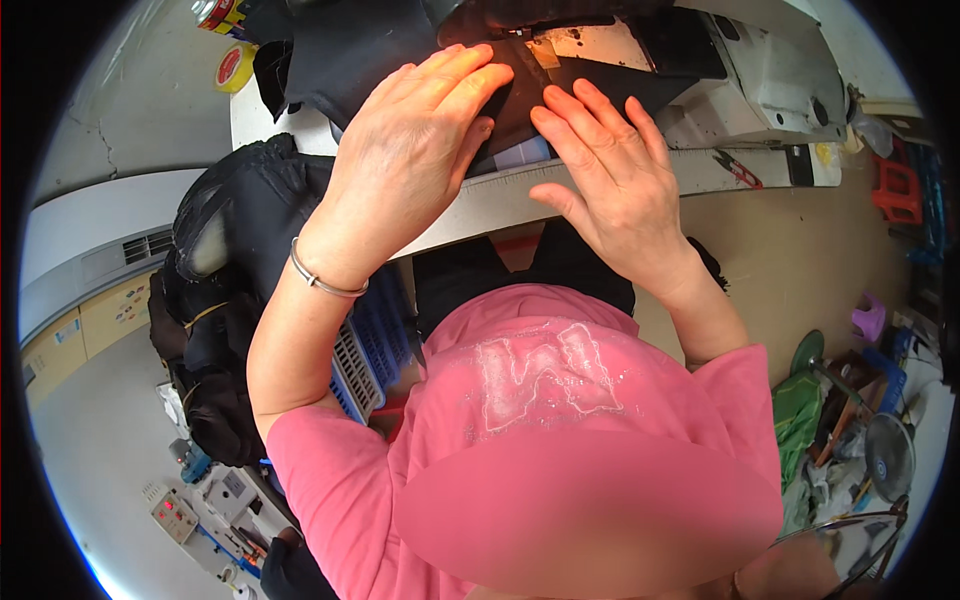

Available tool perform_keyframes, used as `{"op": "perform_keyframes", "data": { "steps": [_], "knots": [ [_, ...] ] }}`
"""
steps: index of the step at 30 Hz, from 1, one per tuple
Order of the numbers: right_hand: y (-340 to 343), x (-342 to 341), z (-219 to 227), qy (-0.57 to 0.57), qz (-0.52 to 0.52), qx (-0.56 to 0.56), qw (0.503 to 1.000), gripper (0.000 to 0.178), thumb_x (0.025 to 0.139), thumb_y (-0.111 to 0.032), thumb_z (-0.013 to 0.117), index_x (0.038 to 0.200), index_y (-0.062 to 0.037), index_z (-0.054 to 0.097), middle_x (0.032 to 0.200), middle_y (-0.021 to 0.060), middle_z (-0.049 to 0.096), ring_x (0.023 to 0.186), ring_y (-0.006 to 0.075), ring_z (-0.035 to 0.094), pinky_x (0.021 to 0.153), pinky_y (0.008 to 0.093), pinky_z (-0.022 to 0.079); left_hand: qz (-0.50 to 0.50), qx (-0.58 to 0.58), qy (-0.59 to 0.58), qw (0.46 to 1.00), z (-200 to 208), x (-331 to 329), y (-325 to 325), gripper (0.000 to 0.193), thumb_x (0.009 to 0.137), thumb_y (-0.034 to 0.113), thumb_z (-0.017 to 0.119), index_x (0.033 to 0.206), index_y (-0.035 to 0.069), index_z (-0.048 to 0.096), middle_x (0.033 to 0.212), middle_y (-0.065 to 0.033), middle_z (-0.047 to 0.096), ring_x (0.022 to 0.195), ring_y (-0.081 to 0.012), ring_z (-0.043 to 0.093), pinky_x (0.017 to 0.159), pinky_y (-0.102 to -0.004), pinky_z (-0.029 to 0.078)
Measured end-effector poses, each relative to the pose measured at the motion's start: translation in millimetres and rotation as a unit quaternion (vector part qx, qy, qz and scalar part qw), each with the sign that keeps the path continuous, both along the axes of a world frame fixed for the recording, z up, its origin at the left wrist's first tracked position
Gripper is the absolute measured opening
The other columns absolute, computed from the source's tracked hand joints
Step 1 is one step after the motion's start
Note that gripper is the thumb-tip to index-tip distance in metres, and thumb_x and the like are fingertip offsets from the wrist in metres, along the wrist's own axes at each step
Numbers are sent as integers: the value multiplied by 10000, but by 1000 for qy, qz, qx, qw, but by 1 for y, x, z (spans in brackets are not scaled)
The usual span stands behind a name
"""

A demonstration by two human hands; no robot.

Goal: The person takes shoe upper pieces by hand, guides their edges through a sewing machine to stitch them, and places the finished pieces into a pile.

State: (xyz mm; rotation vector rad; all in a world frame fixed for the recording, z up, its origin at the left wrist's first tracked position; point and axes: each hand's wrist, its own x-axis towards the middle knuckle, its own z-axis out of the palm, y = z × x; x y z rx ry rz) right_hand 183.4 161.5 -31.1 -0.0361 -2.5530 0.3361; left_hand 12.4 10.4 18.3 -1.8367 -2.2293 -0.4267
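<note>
Black fabric [360, 50] lies across the sewing table under the dark head of a sewing machine [770, 80], whose pale body reaches to the right. My left hand [415, 130] rests on the fabric just left of the lit sewing area, its fingers stretched out side by side and the thumb angled inward. On the other side, my right hand [620, 180] has its fingers spread, fingertips at the fabric's near edge and thumb held apart. Neither hand grips anything. The needle area is partly hidden beneath the machine head.
Red-handled thread snips [738, 170] lie on the table's front strip [700, 163]. A yellow tape roll [234, 68] and a spray can [218, 14] stand at far left. Dark garments [215, 370] and a blue plastic basket [365, 355] are at my left; a red stool [897, 190] is far right.
</note>
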Motion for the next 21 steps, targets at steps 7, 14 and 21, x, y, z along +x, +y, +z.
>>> {"op": "perform_keyframes", "data": {
  "steps": [7, 14, 21],
  "knots": [
    [1, 1, 4, -31, 6, -2, 1000, 592, 903, -423, 685, 1411, -133, 596, 1450, 28, 591, 1391, 241, 500, 1184, 468, 287, -13, -9, -80, 997, 0, -9, -3, 418, 934, 87, 662, 1348, 90, 612, 1399, -122, 602, 1303, -322, 556, 1115, -435, 430],
    [-1, -2, 4, -34, -5, 22, 999, 576, 915, -467, 648, 1396, -152, 615, 1449, 1, 596, 1391, 221, 489, 1189, 461, 264, -45, -6, -129, 991, 2, -39, -1, 317, 934, 176, 691, 1247, 130, 670, 1276, -113, 660, 1228, -333, 596, 1094, -447, 436],
    [-3, -1, -4, -24, -16, 21, 999, 569, 914, -461, 651, 1394, -156, 619, 1445, -14, 599, 1397, 218, 481, 1203, 464, 244, -58, -19, -170, 983, 16, -67, 16, 347, 899, 159, 691, 1213, 15, 656, 1267, -196, 649, 1212, -385, 589, 1113, -479, 400]
  ]
}}
